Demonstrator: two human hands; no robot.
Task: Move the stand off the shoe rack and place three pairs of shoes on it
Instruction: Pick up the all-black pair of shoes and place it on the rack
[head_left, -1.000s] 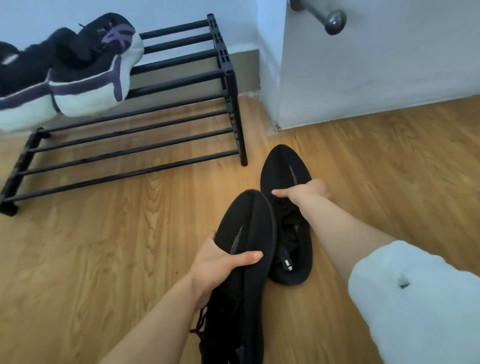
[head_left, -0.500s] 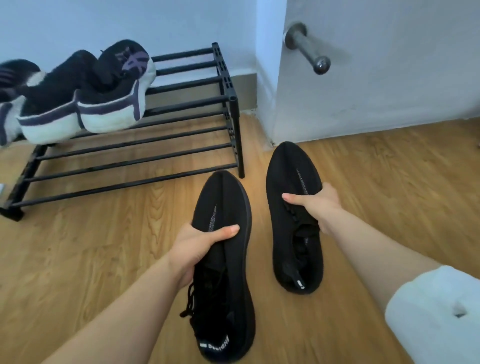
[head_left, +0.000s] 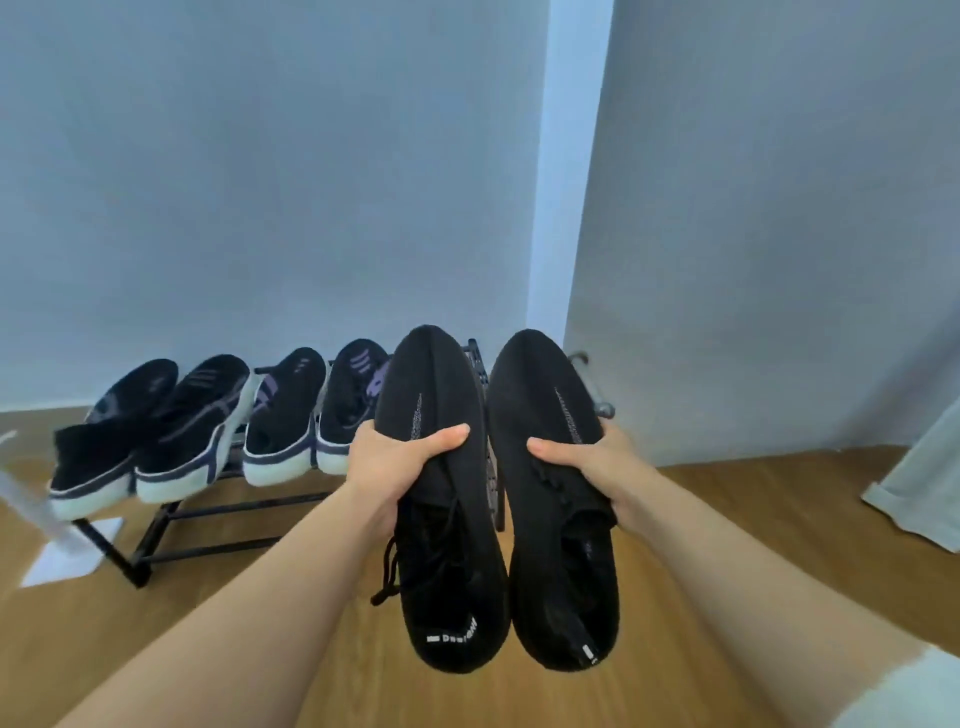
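Black knit shoes, one in each hand, hang in the air side by side in front of the shoe rack (head_left: 311, 501), long axes running away from the person, toes toward the wall and heels nearest the camera. White writing shows on the heel of the left shoe (head_left: 441, 519) but is too blurred to read, and the right shoe (head_left: 558, 509) carries a small white tab there. Left hand (head_left: 395, 462) and right hand (head_left: 597, 462) each hold a closed grip around a shoe's middle, thumb across the top; four dark, white-soled shoes (head_left: 218, 431) sit on the rack.
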